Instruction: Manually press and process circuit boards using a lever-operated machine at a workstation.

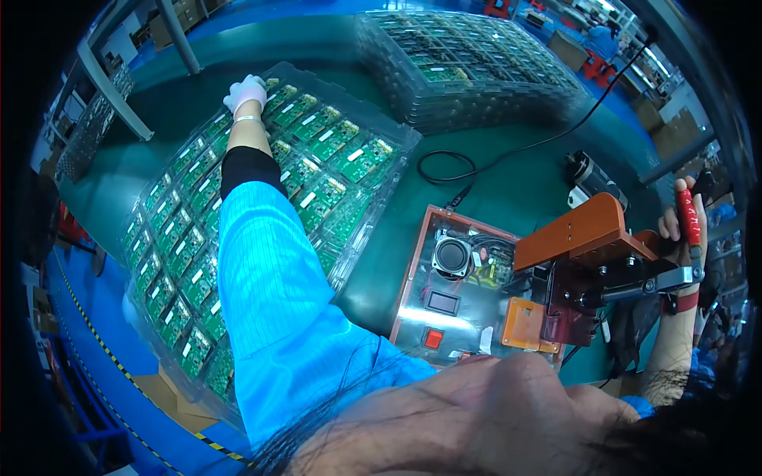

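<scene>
In the head view, we see the white-gloved left hand (247, 94) at the top end of a clear tray (403, 147) of green boards (361, 163), left of the middle of the frame. We can't tell if its fingers pinch a board. At the far right, the right hand (672, 224) is by a red handle (688, 218); we can't tell if it holds tight. The blue sleeve (274, 270) hangs over the boards, so we think it could bump some. A slip could let the handle swing.
</scene>
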A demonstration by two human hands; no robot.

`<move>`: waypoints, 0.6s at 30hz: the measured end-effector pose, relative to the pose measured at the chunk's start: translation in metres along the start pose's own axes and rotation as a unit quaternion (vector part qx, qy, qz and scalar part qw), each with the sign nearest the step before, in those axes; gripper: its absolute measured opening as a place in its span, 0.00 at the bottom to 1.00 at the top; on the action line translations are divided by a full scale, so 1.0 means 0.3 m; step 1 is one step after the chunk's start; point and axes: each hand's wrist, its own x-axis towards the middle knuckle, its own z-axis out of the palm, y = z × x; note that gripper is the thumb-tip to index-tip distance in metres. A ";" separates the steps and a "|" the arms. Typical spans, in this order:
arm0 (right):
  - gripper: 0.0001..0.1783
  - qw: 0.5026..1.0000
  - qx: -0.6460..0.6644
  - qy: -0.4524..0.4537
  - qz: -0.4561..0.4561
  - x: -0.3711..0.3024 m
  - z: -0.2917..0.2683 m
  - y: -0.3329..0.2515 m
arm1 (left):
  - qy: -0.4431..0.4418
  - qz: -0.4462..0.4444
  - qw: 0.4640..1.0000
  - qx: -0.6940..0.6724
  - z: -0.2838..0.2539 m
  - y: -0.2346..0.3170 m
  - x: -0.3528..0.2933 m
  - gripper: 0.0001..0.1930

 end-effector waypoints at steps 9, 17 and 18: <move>0.23 0.999 -0.005 0.054 0.002 -0.015 0.099 0.019 | -0.158 0.011 0.986 0.047 -0.046 -0.046 -0.064 0.22; 0.26 0.998 -0.010 0.064 0.028 -0.005 0.148 0.012 | -0.128 0.060 0.989 0.033 -0.081 0.031 -0.128 0.29; 0.26 0.999 -0.002 0.043 0.026 0.000 0.154 0.014 | -0.099 0.094 0.991 0.002 -0.102 -0.006 -0.110 0.29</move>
